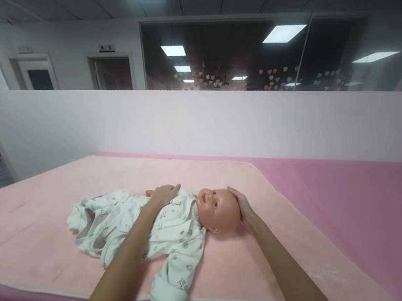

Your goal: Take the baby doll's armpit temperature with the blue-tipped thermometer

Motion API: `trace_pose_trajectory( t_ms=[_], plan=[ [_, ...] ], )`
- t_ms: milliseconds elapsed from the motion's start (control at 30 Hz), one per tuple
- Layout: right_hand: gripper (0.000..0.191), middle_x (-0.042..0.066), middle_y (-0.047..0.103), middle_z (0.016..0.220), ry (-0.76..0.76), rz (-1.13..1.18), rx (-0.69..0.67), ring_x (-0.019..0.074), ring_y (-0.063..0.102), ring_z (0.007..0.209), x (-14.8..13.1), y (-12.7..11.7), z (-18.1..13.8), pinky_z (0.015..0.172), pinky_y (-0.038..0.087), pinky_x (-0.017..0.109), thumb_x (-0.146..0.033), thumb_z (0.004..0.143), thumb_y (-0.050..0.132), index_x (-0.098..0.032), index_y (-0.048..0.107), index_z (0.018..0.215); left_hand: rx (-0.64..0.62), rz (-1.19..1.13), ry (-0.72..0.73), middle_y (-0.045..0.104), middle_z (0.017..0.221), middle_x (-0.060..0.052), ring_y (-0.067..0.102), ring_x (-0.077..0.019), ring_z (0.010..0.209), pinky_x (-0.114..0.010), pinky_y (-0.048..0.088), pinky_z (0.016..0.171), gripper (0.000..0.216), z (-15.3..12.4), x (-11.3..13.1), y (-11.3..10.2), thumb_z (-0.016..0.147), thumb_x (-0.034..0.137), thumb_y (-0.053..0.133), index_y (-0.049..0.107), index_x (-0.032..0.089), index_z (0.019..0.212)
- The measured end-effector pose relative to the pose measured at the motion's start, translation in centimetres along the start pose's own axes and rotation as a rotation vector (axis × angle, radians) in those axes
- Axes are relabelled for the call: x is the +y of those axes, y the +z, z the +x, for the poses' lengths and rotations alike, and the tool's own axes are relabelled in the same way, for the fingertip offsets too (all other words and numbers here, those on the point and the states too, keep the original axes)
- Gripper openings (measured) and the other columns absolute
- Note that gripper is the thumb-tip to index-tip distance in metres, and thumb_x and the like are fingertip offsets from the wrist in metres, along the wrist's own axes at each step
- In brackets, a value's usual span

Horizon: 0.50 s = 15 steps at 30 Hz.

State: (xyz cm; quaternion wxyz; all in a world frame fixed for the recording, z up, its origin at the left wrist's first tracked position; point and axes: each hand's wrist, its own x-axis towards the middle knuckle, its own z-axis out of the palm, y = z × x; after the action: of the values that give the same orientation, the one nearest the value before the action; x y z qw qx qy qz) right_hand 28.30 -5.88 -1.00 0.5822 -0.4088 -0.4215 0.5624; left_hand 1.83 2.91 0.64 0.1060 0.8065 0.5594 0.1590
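A plastic baby doll in a white printed romper point(167, 230) lies on its back on the pale pink blanket point(29, 234), feet to the left, head to the right, one sleeve hanging over the near edge. The left hand point(162, 195) rests flat on the doll's chest, fingers spread and loose, gripping nothing. The right hand point(242, 209) cups the back of the doll's bare head point(219, 210), fingers open and curved against it. To handle it well, I judge the head hand should stay underneath as full support while the chest hand keeps the body steady. Further right lies the darker pink mat point(363, 217).
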Motion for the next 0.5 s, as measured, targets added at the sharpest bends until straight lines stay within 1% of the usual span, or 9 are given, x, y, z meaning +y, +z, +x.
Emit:
trace_pose_trajectory(
  t_ms=[67, 100, 267, 333, 500],
  plan=[
    [0.037, 0.005, 0.07, 0.082, 0.051, -0.009, -0.038, 0.0242, 0.062, 0.085, 0.07, 0.29, -0.21, 0.078, 0.045, 0.033, -0.05, 0.069, 0.057, -0.017, 0.068, 0.081, 0.007, -0.007, -0.006, 0.068, 0.089, -0.011, 0.06, -0.0301, 0.086, -0.04, 0.037, 0.079, 0.051, -0.09, 0.02, -0.02, 0.083, 0.05, 0.024, 0.065, 0.019, 0.083],
    [0.036, 0.005, 0.07, 0.082, 0.05, -0.013, -0.042, 0.024, 0.062, 0.085, -0.01, 0.29, -0.24, 0.079, 0.045, 0.032, -0.049, 0.069, 0.058, -0.017, 0.068, 0.082, 0.012, -0.01, -0.01, 0.068, 0.089, -0.011, 0.06, -0.03, 0.086, -0.04, 0.037, 0.08, 0.051, -0.12, 0.01, -0.02, 0.083, 0.05, 0.025, 0.065, 0.02, 0.083],
    [0.032, 0.003, 0.069, 0.085, -0.069, -0.029, 0.051, 0.0213, 0.06, 0.092, -0.79, -0.46, 0.14, 0.082, 0.043, 0.028, -0.047, 0.068, 0.059, -0.02, 0.068, 0.081, 0.009, -0.015, 0.021, 0.067, 0.09, -0.012, 0.06, -0.0308, 0.086, -0.041, 0.037, 0.08, 0.049, -0.11, -0.09, 0.02, 0.083, 0.048, 0.025, 0.065, 0.019, 0.084],
    [0.032, 0.003, 0.069, 0.085, -0.076, -0.025, 0.063, 0.0213, 0.06, 0.092, -0.73, -0.44, 0.18, 0.082, 0.043, 0.028, -0.047, 0.068, 0.058, -0.02, 0.068, 0.081, 0.012, -0.028, 0.019, 0.067, 0.091, -0.012, 0.059, -0.031, 0.087, -0.041, 0.036, 0.08, 0.048, -0.06, -0.11, 0.02, 0.082, 0.048, 0.026, 0.065, 0.02, 0.085],
    [0.036, 0.005, 0.069, 0.083, 0.042, -0.033, -0.052, 0.0239, 0.062, 0.085, -0.23, 0.41, -0.25, 0.079, 0.046, 0.033, -0.05, 0.069, 0.056, -0.017, 0.068, 0.08, 0.006, -0.03, 0.013, 0.067, 0.09, -0.011, 0.059, -0.0313, 0.089, -0.041, 0.036, 0.081, 0.047, 0.04, -0.16, 0.03, 0.082, 0.048, 0.027, 0.065, 0.02, 0.086]
  ],
)
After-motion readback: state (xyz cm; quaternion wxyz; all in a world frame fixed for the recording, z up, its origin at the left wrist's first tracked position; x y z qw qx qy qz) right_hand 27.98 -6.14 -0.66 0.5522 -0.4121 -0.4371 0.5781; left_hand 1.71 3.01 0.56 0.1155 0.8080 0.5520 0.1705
